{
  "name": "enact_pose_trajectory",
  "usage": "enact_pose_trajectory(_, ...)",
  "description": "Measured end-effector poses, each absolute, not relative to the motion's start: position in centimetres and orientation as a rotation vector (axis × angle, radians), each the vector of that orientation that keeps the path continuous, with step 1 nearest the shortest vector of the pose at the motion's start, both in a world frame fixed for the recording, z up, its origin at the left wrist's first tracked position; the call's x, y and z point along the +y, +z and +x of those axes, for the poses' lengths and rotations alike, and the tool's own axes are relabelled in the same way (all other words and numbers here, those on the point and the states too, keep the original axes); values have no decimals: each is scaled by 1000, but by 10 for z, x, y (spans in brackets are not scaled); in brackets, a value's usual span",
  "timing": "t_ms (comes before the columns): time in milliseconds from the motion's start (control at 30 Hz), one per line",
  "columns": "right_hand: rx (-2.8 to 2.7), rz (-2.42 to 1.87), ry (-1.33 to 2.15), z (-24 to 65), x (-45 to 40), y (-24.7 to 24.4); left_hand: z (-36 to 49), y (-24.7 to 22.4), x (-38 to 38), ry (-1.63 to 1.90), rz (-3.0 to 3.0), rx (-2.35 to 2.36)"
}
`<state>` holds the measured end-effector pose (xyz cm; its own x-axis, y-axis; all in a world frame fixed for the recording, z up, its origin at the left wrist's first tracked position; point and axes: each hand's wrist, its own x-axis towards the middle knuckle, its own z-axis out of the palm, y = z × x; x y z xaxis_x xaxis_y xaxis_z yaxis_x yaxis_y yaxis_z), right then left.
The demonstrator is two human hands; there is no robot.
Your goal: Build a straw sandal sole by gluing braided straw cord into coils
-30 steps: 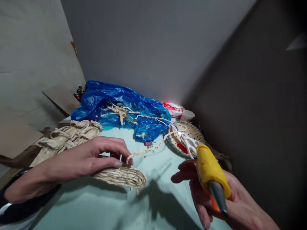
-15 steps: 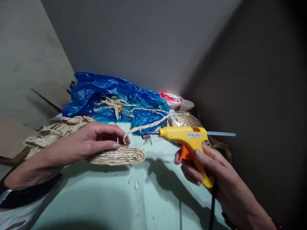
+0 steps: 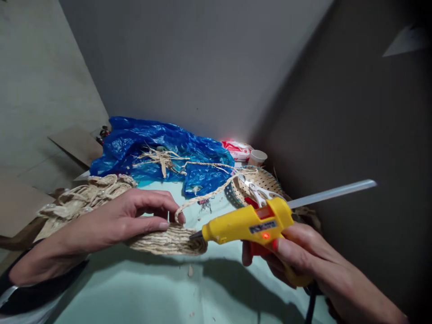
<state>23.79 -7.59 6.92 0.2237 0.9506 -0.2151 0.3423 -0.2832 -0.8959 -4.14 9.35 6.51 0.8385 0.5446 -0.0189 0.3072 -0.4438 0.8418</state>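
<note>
My left hand point(image 3: 141, 213) grips an oval coil of braided straw point(image 3: 162, 243), thumb on the near side and fingers behind it. From its upper edge, by my fingertips, a loose straw braid point(image 3: 205, 195) runs back to the right. My right hand point(image 3: 297, 256) is wrapped round the handle of a yellow hot glue gun point(image 3: 243, 225), whose red light glows. The gun's dark nozzle points left, at the right end of the coil; whether it touches the straw I cannot tell. A clear glue stick point(image 3: 334, 193) sticks out of the gun's back.
Behind my hands lies a blue plastic bag point(image 3: 162, 135) with loose straw strands point(image 3: 164, 159) on it. A woven basket point(image 3: 266, 180) with scissors point(image 3: 258, 191), a paper cup point(image 3: 258, 156) and a red-and-white packet point(image 3: 236, 149) stand at back right. Straw pieces point(image 3: 97, 191) lie left.
My right hand has brought the glue gun left and down, from the right of the coil to its right end. My left hand still holds the coil. The view has tilted slightly upward.
</note>
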Motion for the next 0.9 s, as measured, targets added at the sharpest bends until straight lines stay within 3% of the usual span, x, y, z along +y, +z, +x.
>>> enact_pose_trajectory(233, -1084, -1926, 1083, 247, -69, 64, -39, 60, 93, 221, 2085, 612)
enact_pose_trajectory(567, -1326, -1891, 1198, 267, -63, 46, -27, 50, 97, 252, 2051, 584)
enact_pose_trajectory(900, -1080, -1936, 1103, 246, -63, 55, -28, 47, 98, 228, 2070, 556)
